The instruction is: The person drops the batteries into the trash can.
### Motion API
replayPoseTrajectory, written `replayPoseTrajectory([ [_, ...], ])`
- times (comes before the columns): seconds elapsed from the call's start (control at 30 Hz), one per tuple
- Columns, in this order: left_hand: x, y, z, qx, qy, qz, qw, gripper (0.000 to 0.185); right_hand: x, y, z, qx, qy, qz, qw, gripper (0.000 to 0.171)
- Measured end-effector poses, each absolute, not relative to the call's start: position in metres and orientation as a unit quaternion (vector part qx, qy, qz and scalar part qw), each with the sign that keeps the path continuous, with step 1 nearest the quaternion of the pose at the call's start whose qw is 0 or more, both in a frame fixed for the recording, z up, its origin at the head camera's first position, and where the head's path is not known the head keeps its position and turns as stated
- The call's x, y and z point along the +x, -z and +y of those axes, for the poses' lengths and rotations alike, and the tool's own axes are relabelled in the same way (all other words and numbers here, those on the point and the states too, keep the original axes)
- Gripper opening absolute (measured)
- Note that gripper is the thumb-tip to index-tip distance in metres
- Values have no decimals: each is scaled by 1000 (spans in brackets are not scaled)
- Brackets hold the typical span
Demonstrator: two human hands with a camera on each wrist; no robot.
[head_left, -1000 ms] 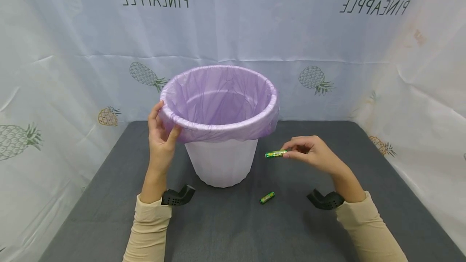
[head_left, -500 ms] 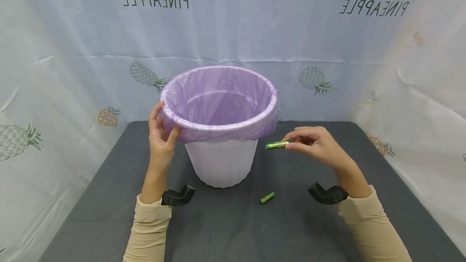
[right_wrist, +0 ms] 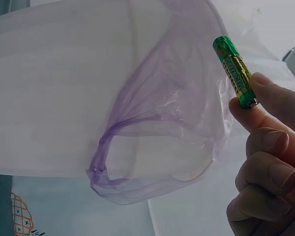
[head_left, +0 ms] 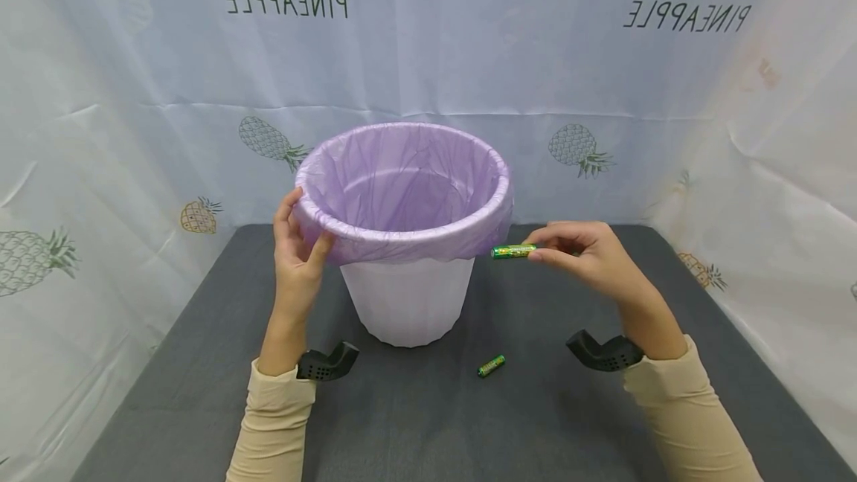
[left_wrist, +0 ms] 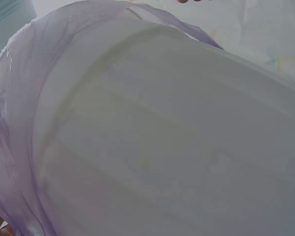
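Observation:
A white trash bin [head_left: 410,303] stands on the table, lined with a purple trash bag [head_left: 428,235] folded over its rim. My left hand [head_left: 292,266] grips the rim at the near left, thumb in front and fingers around the side. Between thumb and index finger, my right hand [head_left: 584,259] pinches a green and gold battery [head_left: 513,251] by one end, just right of the bag's lower edge. The right wrist view shows this battery [right_wrist: 234,71] with lettering on its side, the other fingers curled below. A second green battery [head_left: 492,366] lies on the table in front of the bin.
The dark grey table [head_left: 402,422] is enclosed at the back and sides by white curtains [head_left: 428,36] printed with pineapples. A black wrist camera [head_left: 328,361] juts inward from the left wrist, and another black camera [head_left: 605,352] from the right wrist.
My right hand has risen with the pinched battery, from beside the bin's wall to the height of the bag's folded edge. The left hand and the battery on the table have stayed put.

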State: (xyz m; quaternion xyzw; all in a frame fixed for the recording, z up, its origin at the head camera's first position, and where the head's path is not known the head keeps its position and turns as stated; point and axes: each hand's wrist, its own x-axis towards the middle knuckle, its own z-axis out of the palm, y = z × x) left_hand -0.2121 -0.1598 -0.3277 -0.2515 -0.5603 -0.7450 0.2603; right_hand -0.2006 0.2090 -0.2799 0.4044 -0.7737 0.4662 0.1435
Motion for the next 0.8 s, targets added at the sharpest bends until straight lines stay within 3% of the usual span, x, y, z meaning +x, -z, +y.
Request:
replayPoseTrajectory([
  [0.27,-212,329,-160,-249,745,-562,258,64,-200,271,205,393,-503,-753,160,30],
  [0.8,-214,329,-160,-256,736,-567,268,61,-202,255,192,338,-501,-774,188,26],
])
